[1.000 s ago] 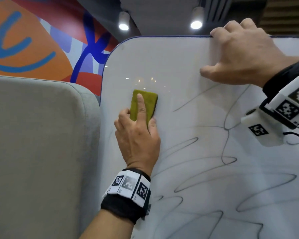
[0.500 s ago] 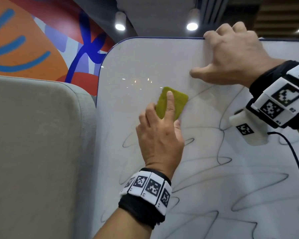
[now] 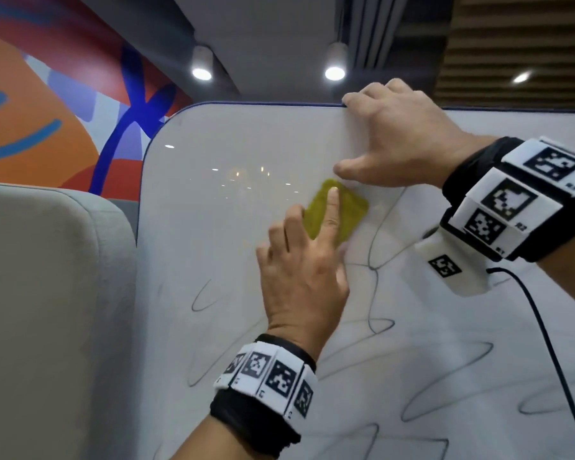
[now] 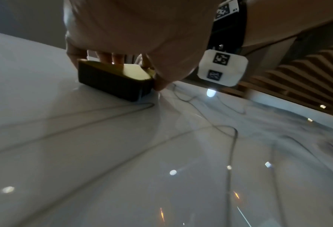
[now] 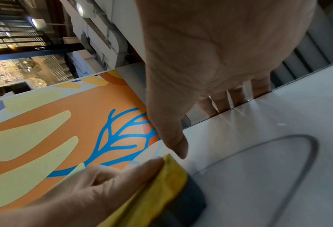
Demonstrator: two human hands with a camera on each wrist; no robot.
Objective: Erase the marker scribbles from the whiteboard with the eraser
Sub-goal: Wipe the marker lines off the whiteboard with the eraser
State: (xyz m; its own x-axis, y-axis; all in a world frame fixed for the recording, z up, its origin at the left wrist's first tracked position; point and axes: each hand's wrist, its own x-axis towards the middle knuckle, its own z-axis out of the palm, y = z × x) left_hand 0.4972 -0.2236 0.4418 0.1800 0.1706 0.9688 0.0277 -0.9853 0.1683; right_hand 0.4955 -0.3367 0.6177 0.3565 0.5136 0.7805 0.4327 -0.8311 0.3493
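The whiteboard [image 3: 246,227] stands upright, with thin dark marker scribbles [image 3: 375,293] over its middle and lower part. My left hand [image 3: 299,270] grips a yellow-backed eraser [image 3: 352,207] with a dark felt face and presses it flat on the board; the index finger lies along its back. The eraser sits just under my right thumb. In the left wrist view the eraser [image 4: 111,83] touches the board [image 4: 103,153] beside a scribble line. My right hand [image 3: 399,141] holds the board's top edge, fingers curled over it, thumb on the face. The right wrist view shows the eraser [image 5: 161,192] close below that thumb.
A grey padded panel [image 3: 47,293] stands against the board's left edge. Behind it is a wall mural [image 3: 47,111] in orange, red and blue. A black cable [image 3: 551,360] hangs from my right wrist across the board's right side.
My left hand has slid the eraser to the right across the upper board, up to the right thumb. The line it crossed is wiped away. My right hand has kept its hold.
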